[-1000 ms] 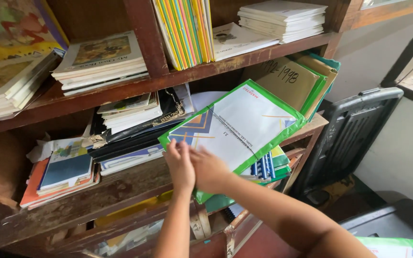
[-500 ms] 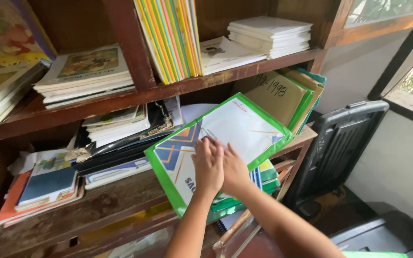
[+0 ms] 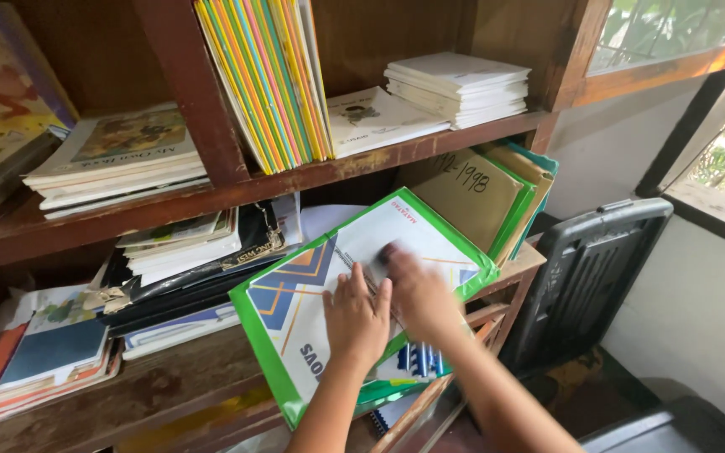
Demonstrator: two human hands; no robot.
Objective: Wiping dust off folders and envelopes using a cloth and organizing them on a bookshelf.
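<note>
Hands flat on the job: the left hand (image 3: 356, 315) lies open, palm down, on the green-edged folder (image 3: 337, 289), and the right hand (image 3: 413, 285), a little blurred, presses open-fingered at its two o'clock. The folder sits tilted on the lower wooden shelf (image 3: 169, 369), atop a pile with blue spiral bindings (image 3: 419, 359), its near corner hanging past the shelf edge. At its one o'clock stands a brown envelope (image 3: 467, 197); at nine o'clock, dark binders (image 3: 186, 285). By my reckoning it's laid on but not squared: pushing fully in remains.
</note>
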